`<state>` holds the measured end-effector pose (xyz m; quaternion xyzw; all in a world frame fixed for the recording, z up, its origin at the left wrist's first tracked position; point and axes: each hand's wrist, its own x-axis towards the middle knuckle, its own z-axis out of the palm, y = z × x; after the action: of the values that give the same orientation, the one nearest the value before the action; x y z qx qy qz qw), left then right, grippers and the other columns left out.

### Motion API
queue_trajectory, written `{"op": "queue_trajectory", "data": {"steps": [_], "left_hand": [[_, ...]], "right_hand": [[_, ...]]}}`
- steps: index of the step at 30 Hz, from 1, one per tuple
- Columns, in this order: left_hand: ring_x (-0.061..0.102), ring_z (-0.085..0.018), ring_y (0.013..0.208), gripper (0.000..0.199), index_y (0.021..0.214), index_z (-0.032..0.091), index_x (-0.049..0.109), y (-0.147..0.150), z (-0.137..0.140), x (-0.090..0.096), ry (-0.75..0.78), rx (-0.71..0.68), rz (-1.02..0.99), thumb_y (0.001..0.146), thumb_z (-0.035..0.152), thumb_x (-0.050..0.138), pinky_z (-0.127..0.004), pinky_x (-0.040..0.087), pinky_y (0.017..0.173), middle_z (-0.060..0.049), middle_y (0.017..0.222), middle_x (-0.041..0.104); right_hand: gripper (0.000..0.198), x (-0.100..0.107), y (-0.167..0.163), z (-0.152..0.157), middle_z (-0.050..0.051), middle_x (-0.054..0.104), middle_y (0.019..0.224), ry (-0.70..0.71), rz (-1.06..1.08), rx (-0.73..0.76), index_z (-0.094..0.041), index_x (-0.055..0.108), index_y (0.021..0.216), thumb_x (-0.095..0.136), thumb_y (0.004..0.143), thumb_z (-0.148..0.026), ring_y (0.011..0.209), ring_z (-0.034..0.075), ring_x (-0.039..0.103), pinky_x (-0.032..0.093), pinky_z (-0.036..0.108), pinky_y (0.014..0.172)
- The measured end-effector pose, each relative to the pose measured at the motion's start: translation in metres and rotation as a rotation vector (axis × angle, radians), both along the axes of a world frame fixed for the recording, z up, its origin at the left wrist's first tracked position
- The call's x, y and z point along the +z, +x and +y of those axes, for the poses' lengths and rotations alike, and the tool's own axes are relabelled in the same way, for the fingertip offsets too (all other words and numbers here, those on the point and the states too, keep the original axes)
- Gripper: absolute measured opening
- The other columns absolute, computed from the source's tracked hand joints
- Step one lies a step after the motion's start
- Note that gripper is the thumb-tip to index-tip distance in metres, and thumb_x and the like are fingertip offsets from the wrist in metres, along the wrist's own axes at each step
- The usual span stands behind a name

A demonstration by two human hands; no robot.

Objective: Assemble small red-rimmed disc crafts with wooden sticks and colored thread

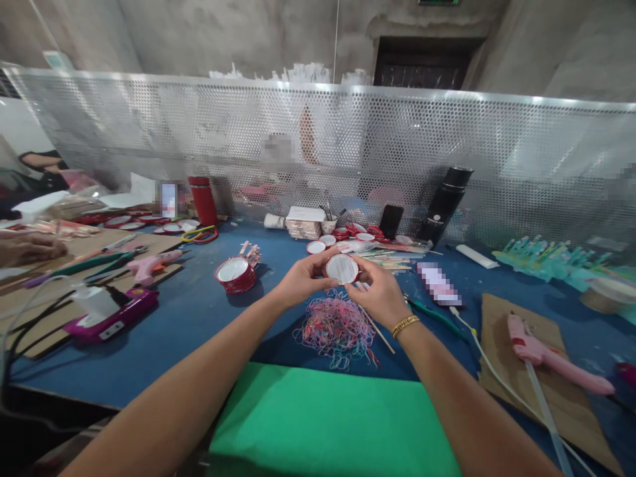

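Between my two hands, above the blue table, is a small round disc (342, 269) with a white face and a red rim. My left hand (311, 275) grips its left edge with thumb and fingers. On the opposite edge, my right hand (380, 288) closes on it too, a gold bracelet (405, 325) at the wrist. Just below lies a tangled heap of pink, blue and purple strings (338, 326). A thin stick (380, 334) rests beside the heap. Left of my hands stands a stack of similar red-rimmed discs (234, 274).
A pink glue gun (527, 341) lies on cardboard (489, 331) at right, near a charging phone (440, 283). A black bottle (444, 205) and a red bottle (203, 201) stand behind. At left are a purple power strip (112, 318) and another person's hand (32, 248).
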<state>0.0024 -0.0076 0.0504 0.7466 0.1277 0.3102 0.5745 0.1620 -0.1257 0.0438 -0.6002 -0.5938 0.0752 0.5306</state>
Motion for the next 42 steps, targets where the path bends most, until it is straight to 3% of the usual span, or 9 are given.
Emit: {"op": "queue_trajectory", "data": {"steps": [11,17,21,27,36,42], "left_hand": [[0.06,-0.016,0.089,0.081,0.141,0.017,0.047,0.001,0.004,0.0,0.003,-0.048,-0.014,0.067,0.02,0.079,-0.025,0.047,0.069,-0.011,0.111,0.067],[0.059,-0.012,0.077,0.076,0.14,0.016,0.048,-0.004,0.009,0.003,-0.038,-0.107,0.089,0.07,0.019,0.077,-0.021,0.044,0.06,-0.009,0.101,0.067],[0.058,-0.011,0.076,0.076,0.138,0.016,0.05,-0.003,0.011,0.0,-0.045,-0.139,0.103,0.068,0.021,0.079,-0.023,0.046,0.063,-0.007,0.1,0.068],[0.059,-0.012,0.079,0.076,0.138,0.015,0.051,-0.004,0.008,0.003,0.165,-0.076,0.15,0.069,0.026,0.079,-0.03,0.048,0.077,-0.005,0.093,0.068],[0.057,-0.011,0.075,0.071,0.14,0.016,0.05,-0.007,0.0,0.009,0.368,-0.009,0.215,0.073,0.027,0.073,-0.023,0.045,0.066,-0.005,0.093,0.068],[0.058,-0.011,0.074,0.069,0.14,0.016,0.051,-0.007,-0.001,0.011,0.407,-0.01,0.235,0.073,0.022,0.069,-0.023,0.045,0.065,-0.005,0.093,0.069]], "right_hand": [[0.054,-0.004,0.002,0.002,0.012,0.067,0.12,0.059,-0.074,-0.014,-0.017,0.058,0.127,0.067,0.074,-0.024,0.1,0.023,0.067,0.058,0.037,0.086],[0.083,-0.008,0.008,-0.001,0.014,0.049,0.144,-0.025,-0.152,0.098,-0.021,0.039,0.145,0.076,0.072,-0.032,0.127,0.028,0.052,0.052,0.044,0.098],[0.073,-0.008,0.01,0.001,0.013,0.053,0.14,-0.032,-0.194,0.085,-0.021,0.048,0.14,0.077,0.073,-0.03,0.13,0.028,0.05,0.042,0.048,0.109],[0.07,-0.006,0.011,0.003,0.015,0.061,0.13,-0.02,-0.23,-0.033,-0.017,0.057,0.133,0.081,0.069,-0.031,0.122,0.03,0.056,0.042,0.049,0.107],[0.068,-0.004,0.009,0.002,0.014,0.063,0.128,-0.021,-0.237,-0.036,-0.017,0.058,0.131,0.081,0.068,-0.029,0.12,0.029,0.058,0.044,0.046,0.106],[0.068,-0.003,0.01,0.001,0.014,0.064,0.128,-0.041,-0.213,-0.021,-0.017,0.059,0.13,0.082,0.067,-0.029,0.119,0.029,0.059,0.044,0.047,0.105]]}}
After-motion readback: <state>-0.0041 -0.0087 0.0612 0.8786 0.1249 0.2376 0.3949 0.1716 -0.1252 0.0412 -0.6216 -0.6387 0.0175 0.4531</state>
